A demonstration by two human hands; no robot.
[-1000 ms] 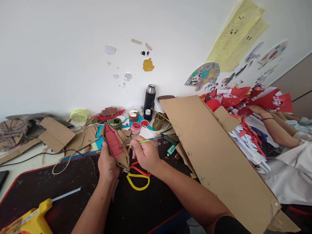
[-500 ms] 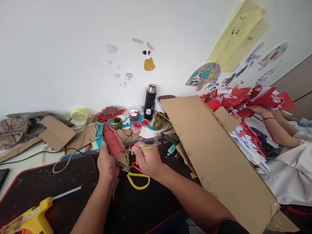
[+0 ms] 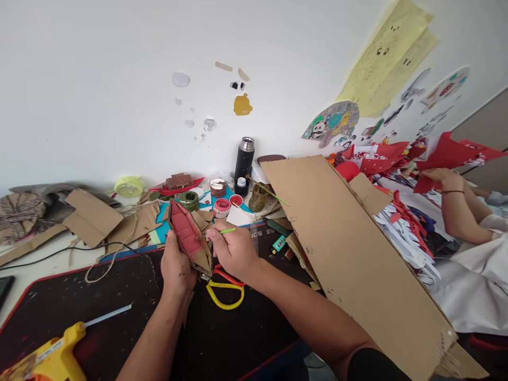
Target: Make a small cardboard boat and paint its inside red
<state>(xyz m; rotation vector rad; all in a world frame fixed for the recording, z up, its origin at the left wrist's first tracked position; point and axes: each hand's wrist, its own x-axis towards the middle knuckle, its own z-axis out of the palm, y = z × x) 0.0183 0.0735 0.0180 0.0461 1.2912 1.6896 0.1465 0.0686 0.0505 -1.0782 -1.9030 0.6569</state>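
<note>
My left hand (image 3: 177,263) is closed around a small cardboard boat (image 3: 186,230), tilted up with its pointed end away from me. Most of its inside is painted red; the end nearer me is bare brown. My right hand (image 3: 234,250) pinches a thin paintbrush with a green handle (image 3: 227,230), its tip at the boat's right inner side. Beneath the hands lie scissors with yellow and red handles (image 3: 225,296). Beyond the boat stand open paint pots: a green one (image 3: 189,201), a red one (image 3: 221,207) and a brown-and-white one (image 3: 218,187).
A large cardboard sheet (image 3: 357,254) leans across the right side. A yellow glue gun (image 3: 59,352) lies at front left on the dark mat (image 3: 107,296). A black flask (image 3: 244,161) stands by the wall. At far right, another person's hand (image 3: 442,179) holds red paper.
My right hand with the paintbrush has shifted slightly left and up along the boat's edge. The boat has barely moved. At right, the other person's red paper has moved rightward.
</note>
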